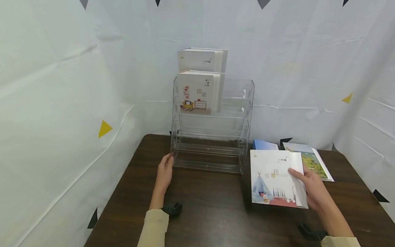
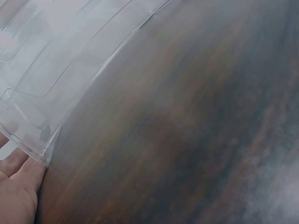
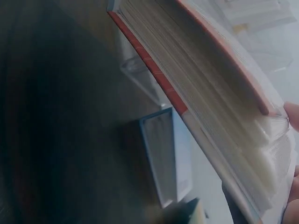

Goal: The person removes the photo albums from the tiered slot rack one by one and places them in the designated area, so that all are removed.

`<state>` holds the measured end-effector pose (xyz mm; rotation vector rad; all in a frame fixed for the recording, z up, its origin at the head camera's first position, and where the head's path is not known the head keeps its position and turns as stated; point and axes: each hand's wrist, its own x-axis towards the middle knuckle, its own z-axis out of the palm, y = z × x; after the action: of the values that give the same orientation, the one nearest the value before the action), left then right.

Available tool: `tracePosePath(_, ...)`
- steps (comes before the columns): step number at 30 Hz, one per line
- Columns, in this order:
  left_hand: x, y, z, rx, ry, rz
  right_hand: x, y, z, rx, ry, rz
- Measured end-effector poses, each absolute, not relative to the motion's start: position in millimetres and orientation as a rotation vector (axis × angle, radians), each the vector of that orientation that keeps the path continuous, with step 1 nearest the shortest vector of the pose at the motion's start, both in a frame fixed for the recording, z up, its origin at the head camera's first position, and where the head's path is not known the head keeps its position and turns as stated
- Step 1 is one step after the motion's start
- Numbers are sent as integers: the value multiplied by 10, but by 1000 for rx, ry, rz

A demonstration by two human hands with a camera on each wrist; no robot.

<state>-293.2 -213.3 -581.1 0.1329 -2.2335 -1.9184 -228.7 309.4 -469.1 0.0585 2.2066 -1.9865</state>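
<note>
Seemingly shelving, gripping a white book (image 1: 271, 181) in the right hand (image 1: 314, 189), touching the clear rack (image 1: 207, 166) with loose left hand (image 1: 164, 174), probably needing a leftward lift.

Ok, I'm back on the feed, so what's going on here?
A person is holding a white book in the right hand, over the right part of the table. The left hand touches the clear rack at its lower left. In the rack's upper left, a front book stands lower than a back book. A blue book and a green book are on the table beyond the held one.
</note>
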Motion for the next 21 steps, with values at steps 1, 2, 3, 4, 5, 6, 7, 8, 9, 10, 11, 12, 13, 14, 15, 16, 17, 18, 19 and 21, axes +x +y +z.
tracePosePath(1, -2933, -2137, -5810, 133, -2230, -1917, -2273, 3118, -4719, 110, 2198, -1954)
tracePosePath(2, -2934, -2140, -5810, 135, -2225, -1919, -2260, 3135, -4746, 158, 2187, -1921)
tracePosePath(3, -2934, -2140, -5809, 135, -2222, -1921, -2249, 3153, -4775, 206, 2162, -1904)
tracePosePath(4, -2932, -2137, -5810, 135, -2222, -1920, -2236, 3167, -4805, 241, 2154, -1884)
tracePosePath(5, -2932, -2133, -5811, 137, -2224, -1919, -2223, 3184, -4834, 266, 2142, -1865)
tracePosePath(6, -2934, -2129, -5816, 137, -2226, -1916, -2208, 3199, -4864, 283, 2124, -1852)
tracePosePath(7, -2931, -2126, -5820, 138, -2230, -1915, -2191, 3211, -4895, 297, 2117, -1837)
tracePosePath(8, -2928, -2122, -5825, 138, -2232, -1915, -2178, 3219, -4925, 324, 2105, -1824)
tracePosePath(9, -2924, -2119, -5828, 143, -2235, -1914, -2166, 3229, -4956, 345, 2094, -1815)
tracePosePath(10, -2922, -2116, -5829, 146, -2236, -1914, -2155, 3239, -4983, 357, 2089, -1803)
tracePosePath(11, -2924, -2114, -5831, 146, -2235, -1915, -2147, 3249, -5007, 365, 2087, -1792)
tracePosePath(12, -2922, -2114, -5833, 145, -2232, -1915, -2141, 3256, -5029, 375, 2090, -1780)
tracePosePath(13, -2920, -2115, -5833, 146, -2226, -1920, -2140, 3263, -5048, 392, 2093, -1769)
tracePosePath(14, -2920, -2119, -5833, 144, -2222, -1922, -2141, 3270, -5064, 403, 2093, -1762)
tracePosePath(15, -2921, -2123, -5831, 146, -2218, -1925, -2141, 3276, -5076, 409, 2094, -1754)
tracePosePath(16, -2925, -2127, -5831, 140, -2214, -1927, -2144, 3281, -5086, 414, 2094, -1747)
tracePosePath(17, -2930, -2132, -5829, 136, -2213, -1926, -2147, 3284, -5095, 422, 2095, -1738)
tracePosePath(18, -2930, -2138, -5826, 134, -2213, -1926, -2152, 3286, -5102, 430, 2094, -1730)
tracePosePath(19, -2933, -2138, -5826, 133, -2213, -1926, -2155, 3291, -5103, 435, 2093, -1720)
tracePosePath(21, -2936, -2137, -5822, 138, -2217, -1925, -2161, 3296, -5101, 436, 2104, -1688)
